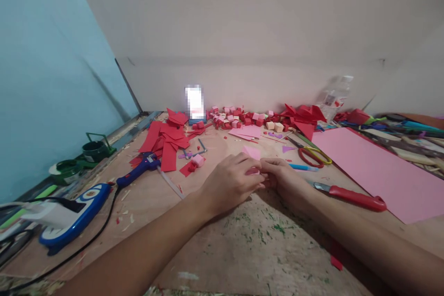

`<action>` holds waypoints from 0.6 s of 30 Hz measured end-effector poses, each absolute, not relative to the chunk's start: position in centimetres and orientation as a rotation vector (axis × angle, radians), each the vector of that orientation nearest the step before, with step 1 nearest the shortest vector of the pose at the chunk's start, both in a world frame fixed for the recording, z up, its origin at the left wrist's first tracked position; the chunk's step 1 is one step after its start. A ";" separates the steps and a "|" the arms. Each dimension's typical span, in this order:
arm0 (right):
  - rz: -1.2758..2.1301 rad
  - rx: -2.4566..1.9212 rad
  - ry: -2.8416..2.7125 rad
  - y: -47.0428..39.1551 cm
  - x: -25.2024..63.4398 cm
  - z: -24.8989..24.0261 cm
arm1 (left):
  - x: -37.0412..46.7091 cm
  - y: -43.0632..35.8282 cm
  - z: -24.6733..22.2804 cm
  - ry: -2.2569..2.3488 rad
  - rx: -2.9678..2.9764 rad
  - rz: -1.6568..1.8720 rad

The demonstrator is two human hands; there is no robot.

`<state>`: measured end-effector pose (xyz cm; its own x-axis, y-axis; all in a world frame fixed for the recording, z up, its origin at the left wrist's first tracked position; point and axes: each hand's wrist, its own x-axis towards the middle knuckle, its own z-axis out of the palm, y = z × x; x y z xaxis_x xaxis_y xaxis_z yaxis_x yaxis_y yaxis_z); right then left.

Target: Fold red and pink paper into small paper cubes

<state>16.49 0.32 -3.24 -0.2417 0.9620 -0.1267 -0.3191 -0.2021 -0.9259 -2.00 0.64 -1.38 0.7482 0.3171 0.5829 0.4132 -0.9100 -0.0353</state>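
My left hand (233, 179) and my right hand (279, 173) meet above the middle of the wooden table. Between them a small pink paper piece (252, 171) shows, mostly covered by my fingers. The left fingers curl around it; the right fingertips are pinched together at its right side, and whether they grip it too is partly hidden. Just behind lies a flat pink paper scrap (251, 151). Left of my hands, a small pink cube (197, 160) rests by a red paper strip (186, 169). A blue pen (301, 167) lies close to my right hand.
Red paper strips (169, 145) and a blue glue gun (140, 169) lie left, near a power strip (78, 215) with cables. Small red and pink cubes (236, 118) line the back. Scissors (314, 156), a red-handled cutter (357, 197), pink sheets (378, 166) and a bottle (336, 97) occupy the right.
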 end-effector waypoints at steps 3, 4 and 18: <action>1.607 -1.008 -0.993 0.2 16.4 -3.4 | -1.9 0.4 -1.0 -0.611 -2.830 -0.849; 1.592 -1.020 -0.995 0.2 16.4 -3.4 | -1.9 0.3 -0.8 -0.611 -2.842 -0.847; 1.435 -1.164 -1.215 0.4 16.3 -4.1 | -1.3 -1.0 -0.2 -0.860 -2.781 -0.798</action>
<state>16.33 0.40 -4.13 -0.1549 0.9823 -0.1049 -0.0579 -0.1150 -0.9917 -1.28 -1.05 -0.16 0.6990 0.4908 0.5201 0.5556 -0.8306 0.0370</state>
